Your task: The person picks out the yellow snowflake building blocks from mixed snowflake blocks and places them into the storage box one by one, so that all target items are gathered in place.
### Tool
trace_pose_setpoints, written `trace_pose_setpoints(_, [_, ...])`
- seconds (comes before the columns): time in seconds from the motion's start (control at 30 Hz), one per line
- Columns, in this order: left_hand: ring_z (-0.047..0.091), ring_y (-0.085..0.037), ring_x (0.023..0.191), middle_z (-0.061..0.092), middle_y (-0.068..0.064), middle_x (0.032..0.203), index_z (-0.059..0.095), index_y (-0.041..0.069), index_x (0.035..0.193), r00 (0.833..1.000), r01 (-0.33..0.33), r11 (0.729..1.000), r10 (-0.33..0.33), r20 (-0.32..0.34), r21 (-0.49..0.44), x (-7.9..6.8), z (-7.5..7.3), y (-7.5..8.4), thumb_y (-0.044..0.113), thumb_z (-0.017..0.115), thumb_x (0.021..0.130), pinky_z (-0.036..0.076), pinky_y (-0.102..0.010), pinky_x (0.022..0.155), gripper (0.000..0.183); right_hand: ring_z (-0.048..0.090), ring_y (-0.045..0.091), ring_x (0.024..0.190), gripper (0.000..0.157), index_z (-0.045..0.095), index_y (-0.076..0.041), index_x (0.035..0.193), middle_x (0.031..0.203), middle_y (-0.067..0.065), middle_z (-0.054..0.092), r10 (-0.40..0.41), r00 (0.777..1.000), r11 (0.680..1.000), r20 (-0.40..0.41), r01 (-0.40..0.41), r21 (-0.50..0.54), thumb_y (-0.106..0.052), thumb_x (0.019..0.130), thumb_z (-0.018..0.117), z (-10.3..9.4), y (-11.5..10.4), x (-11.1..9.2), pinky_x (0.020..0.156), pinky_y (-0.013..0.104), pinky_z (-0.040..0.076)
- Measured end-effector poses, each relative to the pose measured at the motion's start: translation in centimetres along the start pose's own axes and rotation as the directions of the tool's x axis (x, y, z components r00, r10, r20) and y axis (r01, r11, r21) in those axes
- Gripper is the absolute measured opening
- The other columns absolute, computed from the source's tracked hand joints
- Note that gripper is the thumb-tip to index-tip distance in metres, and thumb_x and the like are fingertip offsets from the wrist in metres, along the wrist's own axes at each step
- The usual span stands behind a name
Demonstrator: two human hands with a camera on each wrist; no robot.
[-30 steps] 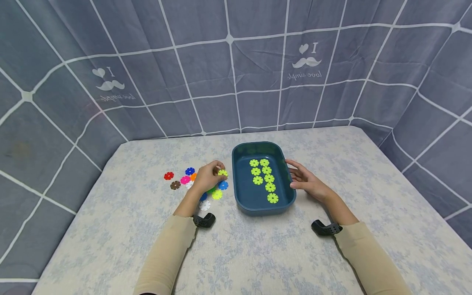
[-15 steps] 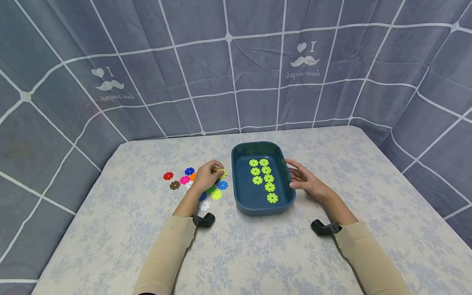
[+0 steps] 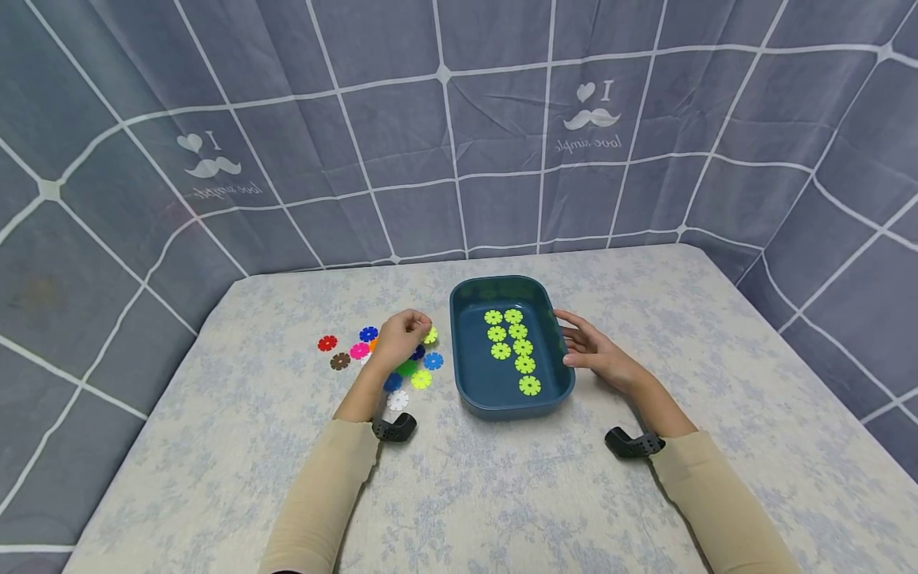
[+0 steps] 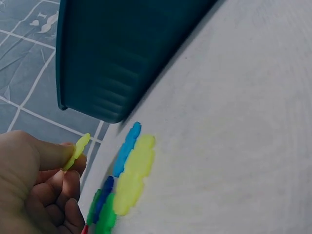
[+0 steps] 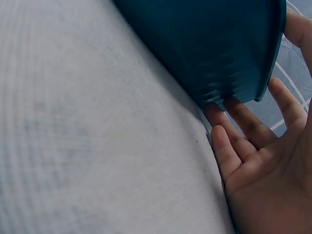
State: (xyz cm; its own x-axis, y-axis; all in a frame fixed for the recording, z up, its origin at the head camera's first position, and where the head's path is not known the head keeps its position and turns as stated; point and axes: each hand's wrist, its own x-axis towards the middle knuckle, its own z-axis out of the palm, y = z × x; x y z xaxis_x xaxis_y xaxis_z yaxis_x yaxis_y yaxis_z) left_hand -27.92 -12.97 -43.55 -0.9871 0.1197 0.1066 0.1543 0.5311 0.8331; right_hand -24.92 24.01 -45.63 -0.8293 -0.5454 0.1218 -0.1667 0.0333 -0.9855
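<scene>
My left hand (image 3: 398, 341) pinches a yellow-green snowflake disc (image 4: 78, 152) between thumb and fingers, just left of the dark teal plastic bin (image 3: 512, 410). Below that hand lies a loose group of notched discs, among them a light blue disc (image 3: 433, 361), another yellow disc (image 3: 421, 379) and a green disc (image 4: 106, 214). Part of the group is hidden under the hand. Inside the bin, several yellow-green discs (image 3: 523, 347) lie flat on the floor. At the bin's right side, my right hand (image 3: 602, 359) rests its nearly straight fingers against the outer wall, thumb near the rim.
Farther left on the floral tablecloth (image 3: 502, 494) lie a red disc (image 3: 327, 343), a brown disc (image 3: 340, 362) and a pink disc (image 3: 359, 351). A white disc (image 3: 398, 400) is nearest the left wrist. A grey checked curtain (image 3: 402, 143) hangs behind the table.
My left hand has shifted slightly up and left with the yellow-green disc, and the disc has turned in its fingers. The right hand and the bin hold their places.
</scene>
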Motion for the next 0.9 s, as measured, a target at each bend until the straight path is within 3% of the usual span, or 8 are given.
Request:
trace_pose_setpoints(0.6, [0.05,-0.021,0.078,0.056,-0.007,0.085,0.063,0.001,0.103,1.0,-0.017,0.991,0.018,0.002,-0.134,-0.4,-1.0,2.6,0.016,0.055,0.101,0.043,-0.031,0.07,0.017,0.024,0.049,0.138,0.084,0.013,-0.009,0.156,0.155,0.029,0.018,-0.004,1.0,1.0,0.006,0.004,-0.004,-0.013,0.092,0.066,0.0,-0.2,0.1,0.098,0.025,0.042])
trace_pose_setpoints(0.9, [0.05,-0.02,0.076,0.059,-0.007,0.085,0.064,0.0,0.103,0.998,-0.062,0.992,0.062,-0.003,-0.11,-0.9,-1.3,4.3,0.014,0.057,0.099,0.043,-0.029,0.068,0.016,0.025,0.049,0.138,0.083,0.012,-0.008,0.156,0.155,0.03,0.018,-0.007,1.0,1.0,0.01,0.007,-0.001,-0.012,0.092,0.065,0.0,-0.2,0.1,0.098,0.025,0.042])
